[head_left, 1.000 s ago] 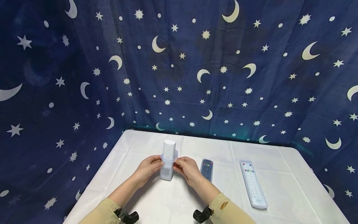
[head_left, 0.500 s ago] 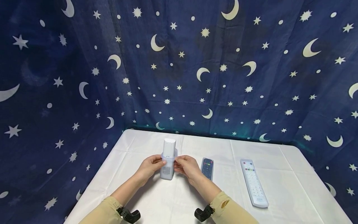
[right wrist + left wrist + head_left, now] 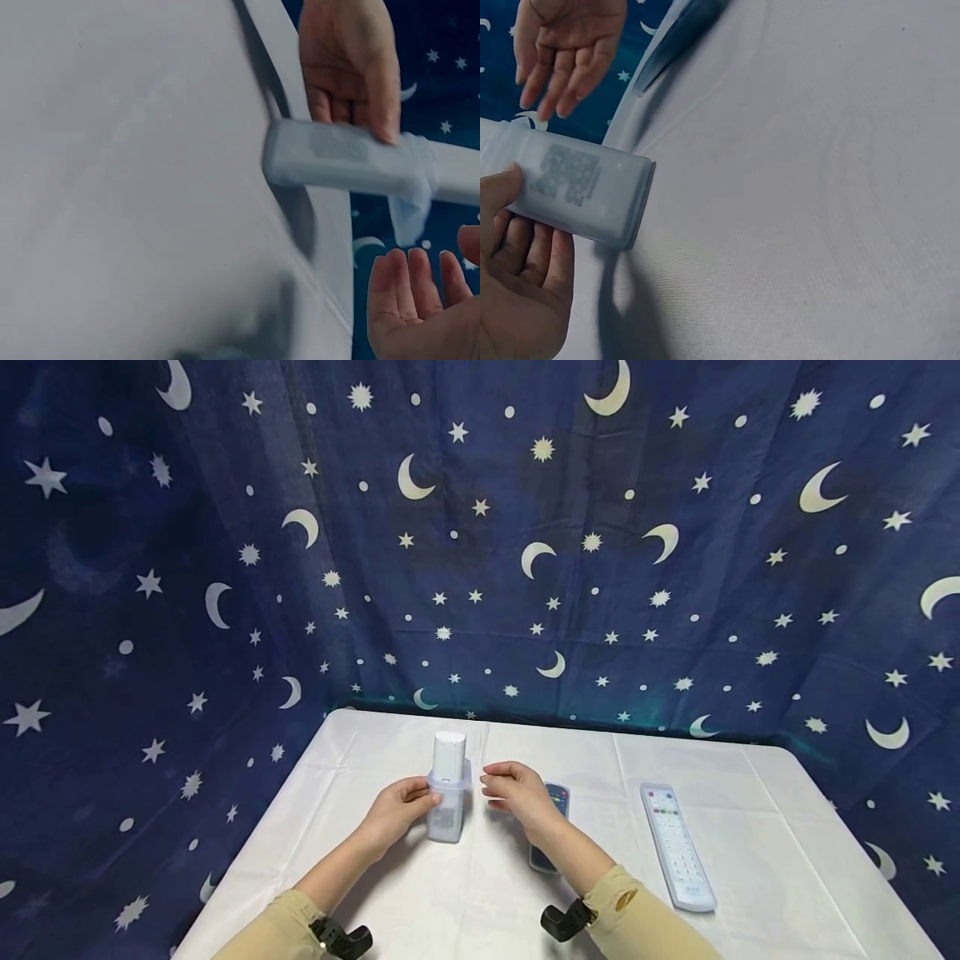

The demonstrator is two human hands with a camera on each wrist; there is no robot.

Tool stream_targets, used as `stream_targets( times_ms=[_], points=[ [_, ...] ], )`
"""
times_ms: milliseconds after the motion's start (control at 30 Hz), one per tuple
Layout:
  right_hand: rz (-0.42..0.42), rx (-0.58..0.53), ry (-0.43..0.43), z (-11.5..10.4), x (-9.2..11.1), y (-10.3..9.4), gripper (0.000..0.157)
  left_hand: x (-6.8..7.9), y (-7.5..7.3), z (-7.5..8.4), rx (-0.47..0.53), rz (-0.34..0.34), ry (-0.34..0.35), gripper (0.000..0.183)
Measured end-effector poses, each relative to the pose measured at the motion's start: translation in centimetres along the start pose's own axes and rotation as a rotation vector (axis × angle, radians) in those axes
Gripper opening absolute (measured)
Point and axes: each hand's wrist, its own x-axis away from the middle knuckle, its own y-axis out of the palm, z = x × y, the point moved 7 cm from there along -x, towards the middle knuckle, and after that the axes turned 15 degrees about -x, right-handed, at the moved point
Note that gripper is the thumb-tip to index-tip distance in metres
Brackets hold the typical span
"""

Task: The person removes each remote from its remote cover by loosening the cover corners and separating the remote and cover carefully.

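Observation:
A white remote control (image 3: 449, 753) stands upright, its lower part inside a translucent silicone sleeve (image 3: 446, 818). The sleeve's upper edge is bunched round the remote's middle, with a loose flap (image 3: 409, 217) hanging off one side in the right wrist view. My left hand (image 3: 393, 817) pinches the sleeve between thumb and fingers just below that folded edge. A dark patterned patch shows through the sleeve (image 3: 592, 191) in the left wrist view. My right hand (image 3: 522, 795) is apart from it, to the right, fingers loosely extended and holding nothing.
A dark remote (image 3: 542, 860) with coloured buttons lies partly under my right forearm. Farther right, a white remote (image 3: 678, 847) in a clear cover lies on the white tablecloth (image 3: 765, 860). A blue curtain (image 3: 510, 568) with moons and stars hangs behind the table.
My right hand has let go of the sleeve's edge and moved right, its fingers loosening. My left hand keeps its hold, and the remote stays in nearly the same place.

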Motion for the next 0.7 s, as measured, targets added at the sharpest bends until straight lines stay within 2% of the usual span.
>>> stream_targets(
  times_ms=[267, 467, 567, 700],
  points=[
    [-0.029, 0.116, -0.111, -3.0, -0.7, -1.2, 0.033, -0.2, 0.2, -0.3, -0.019, -0.008, 0.006, 0.051],
    [-0.134, 0.200, -0.200, -4.5, -1.3, -0.4, 0.054, -0.1, 0.1, -0.4, -0.022, -0.005, 0.014, 0.050],
    [-0.209, 0.198, -0.203, -4.8, -1.4, 0.4, 0.064, 0.1, 0.1, -0.5, -0.022, -0.005, 0.017, 0.048],
    [-0.289, 0.159, -0.185, -4.9, -1.7, 1.7, 0.069, 0.1, 0.1, -0.4, -0.020, -0.008, 0.028, 0.048]
  ],
)
